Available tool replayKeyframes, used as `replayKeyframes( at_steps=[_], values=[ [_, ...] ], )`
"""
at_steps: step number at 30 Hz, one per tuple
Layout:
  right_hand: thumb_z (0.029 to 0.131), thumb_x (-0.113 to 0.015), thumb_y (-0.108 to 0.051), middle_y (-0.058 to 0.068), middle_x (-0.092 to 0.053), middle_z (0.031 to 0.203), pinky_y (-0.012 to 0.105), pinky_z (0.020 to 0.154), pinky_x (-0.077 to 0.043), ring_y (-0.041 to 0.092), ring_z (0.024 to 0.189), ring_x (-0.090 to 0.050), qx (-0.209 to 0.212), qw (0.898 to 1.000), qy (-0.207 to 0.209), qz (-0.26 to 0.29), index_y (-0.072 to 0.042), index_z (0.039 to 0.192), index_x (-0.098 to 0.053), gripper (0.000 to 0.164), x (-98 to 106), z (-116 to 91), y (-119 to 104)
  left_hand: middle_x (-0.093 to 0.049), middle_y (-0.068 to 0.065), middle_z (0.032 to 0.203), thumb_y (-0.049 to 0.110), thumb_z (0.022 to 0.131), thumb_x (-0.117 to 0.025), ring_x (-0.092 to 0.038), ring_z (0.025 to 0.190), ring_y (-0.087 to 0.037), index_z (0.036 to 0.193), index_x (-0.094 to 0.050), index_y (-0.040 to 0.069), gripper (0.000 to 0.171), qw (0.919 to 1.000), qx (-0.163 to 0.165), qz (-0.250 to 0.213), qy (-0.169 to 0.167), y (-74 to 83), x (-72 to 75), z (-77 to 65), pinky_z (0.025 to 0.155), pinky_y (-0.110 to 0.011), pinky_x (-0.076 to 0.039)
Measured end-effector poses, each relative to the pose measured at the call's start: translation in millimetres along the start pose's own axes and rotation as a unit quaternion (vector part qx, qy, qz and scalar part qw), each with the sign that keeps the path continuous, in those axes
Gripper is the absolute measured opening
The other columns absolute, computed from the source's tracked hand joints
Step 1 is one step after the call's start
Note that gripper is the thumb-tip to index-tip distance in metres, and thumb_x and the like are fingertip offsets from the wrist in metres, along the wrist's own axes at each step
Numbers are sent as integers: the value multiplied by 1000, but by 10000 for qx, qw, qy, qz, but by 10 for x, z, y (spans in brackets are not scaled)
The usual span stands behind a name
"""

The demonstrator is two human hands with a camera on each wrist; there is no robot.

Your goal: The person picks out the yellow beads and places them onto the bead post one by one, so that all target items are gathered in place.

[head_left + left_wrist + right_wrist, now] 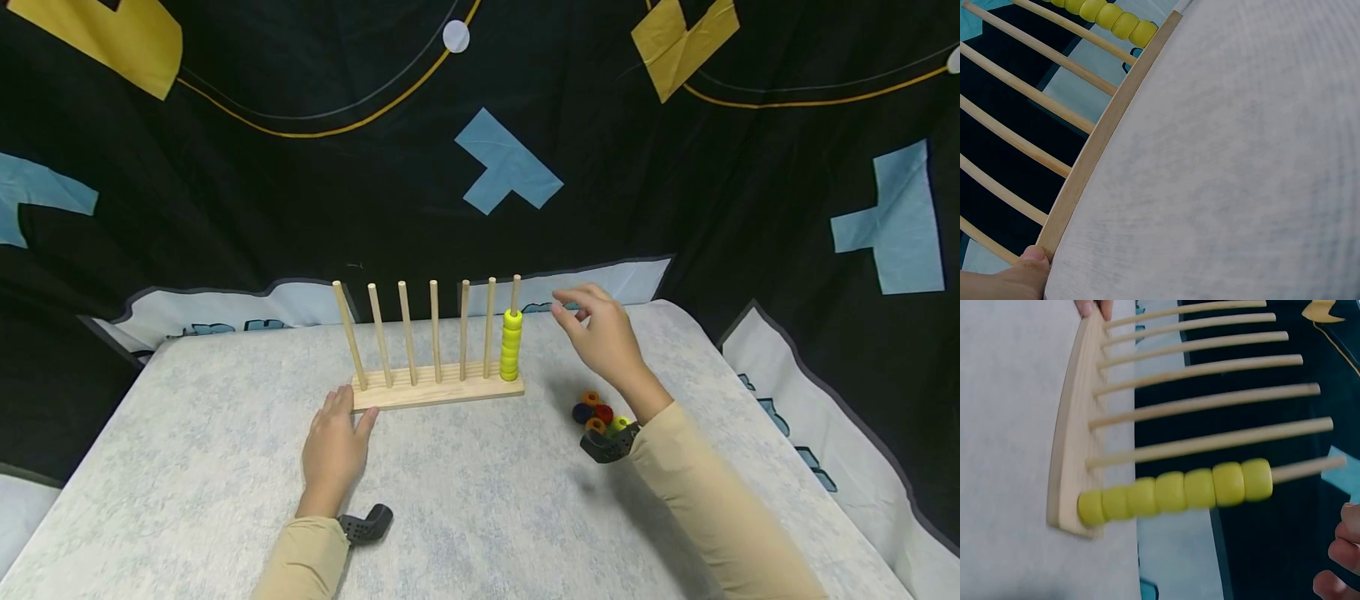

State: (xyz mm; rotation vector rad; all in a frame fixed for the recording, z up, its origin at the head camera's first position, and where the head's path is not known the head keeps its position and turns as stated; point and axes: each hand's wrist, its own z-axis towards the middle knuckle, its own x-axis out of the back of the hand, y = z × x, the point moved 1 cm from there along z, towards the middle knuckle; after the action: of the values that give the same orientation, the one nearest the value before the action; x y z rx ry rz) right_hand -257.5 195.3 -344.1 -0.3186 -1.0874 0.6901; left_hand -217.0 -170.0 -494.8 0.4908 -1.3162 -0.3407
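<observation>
A wooden peg rack [442, 394] stands on the table, with several upright pegs in a row along its base. Yellow beads [511, 347] are stacked on the rightmost peg, whose tip stays bare above them; the other pegs carry nothing. My left hand [333, 450] holds the base's left end, with the thumb [1034, 253] at the front edge in the left wrist view. To the right of the beaded peg, my right hand [603, 337] hovers with bent fingers, thumb and forefinger apart, and nothing visible between them. Only some of its fingertips [1342, 555] show in the right wrist view.
Several loose beads [603, 413], in orange, red, dark blue, yellow and green, lie in a cluster under the right forearm. A pale mottled cloth [465, 508] covers the table. Behind it hangs a dark curtain [337, 200] with coloured shapes.
</observation>
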Motion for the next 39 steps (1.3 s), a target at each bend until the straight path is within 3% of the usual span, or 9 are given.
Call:
replayKeyframes(
  at_steps=[10, 15, 21, 27, 31, 35, 39],
  values=[
    [101, -60, -25, 10, -65, 120, 33, 74, -51, 24, 92, -58, -309, 9994, -68, -112, -10, 130, -65, 33, 211, -275, 481, -35, -27, 155, 35, 101, -56, -27, 149, -41, 151, -33, -4, 68, 10000, -23, 6, 38, -15, 7, 10, 124, -54, -19],
    [101, -59, -27, 12, -65, 120, 29, 70, -51, 26, 95, -59, -619, 9957, -631, -265, -10, 133, -62, 36, 240, -441, 724, -34, -27, 156, 36, 102, -55, -26, 149, -41, 152, -32, -4, 68, 10000, 10, -14, 19, -12, 20, 11, 124, -54, -18],
    [100, -62, -25, 13, -66, 123, 28, 71, -49, 25, 95, -59, -870, 9835, -1544, -376, -8, 133, -62, 37, 215, -636, 949, -34, -27, 156, 35, 102, -56, -25, 150, -41, 152, -32, -5, 68, 10000, -6, -51, 27, -7, 24, 13, 124, -54, -18],
    [97, -67, -25, 13, -65, 128, 27, 71, -51, 21, 95, -59, -994, 9708, -2180, -145, -7, 131, -63, 38, 177, -840, 1123, -35, -27, 155, 35, 101, -56, -26, 150, -41, 151, -33, -5, 68, 10000, -26, -28, 26, 0, 15, 15, 124, -54, -18],
    [95, -69, -26, 12, -66, 124, 32, 79, -53, 22, 99, -61, -936, 9658, -2419, -72, -7, 128, -65, 39, 158, -934, 1188, -35, -28, 155, 35, 101, -57, -27, 149, -41, 151, -33, -5, 68, 10000, -57, -15, 38, 4, 10, 14, 124, -54, -19],
    [94, -70, -27, 10, -68, 120, 40, 84, -55, 22, 100, -62, -874, 9650, -2467, -141, -8, 124, -67, 36, 142, -980, 1211, -35, -28, 155, 34, 101, -57, -27, 149, -42, 151, -33, -6, 68, 10000, -79, -30, 40, 6, 9, 7, 124, -54, -18],
    [93, -71, -26, 10, -69, 117, 40, 84, -55, 20, 97, -63, -868, 9659, -2425, -266, -8, 120, -69, 33, 134, -996, 1220, -35, -28, 155, 34, 101, -57, -27, 149, -42, 151, -33, -6, 68, 10000, -85, -36, 34, 7, 7, -3, 124, -54, -19]
  ],
)
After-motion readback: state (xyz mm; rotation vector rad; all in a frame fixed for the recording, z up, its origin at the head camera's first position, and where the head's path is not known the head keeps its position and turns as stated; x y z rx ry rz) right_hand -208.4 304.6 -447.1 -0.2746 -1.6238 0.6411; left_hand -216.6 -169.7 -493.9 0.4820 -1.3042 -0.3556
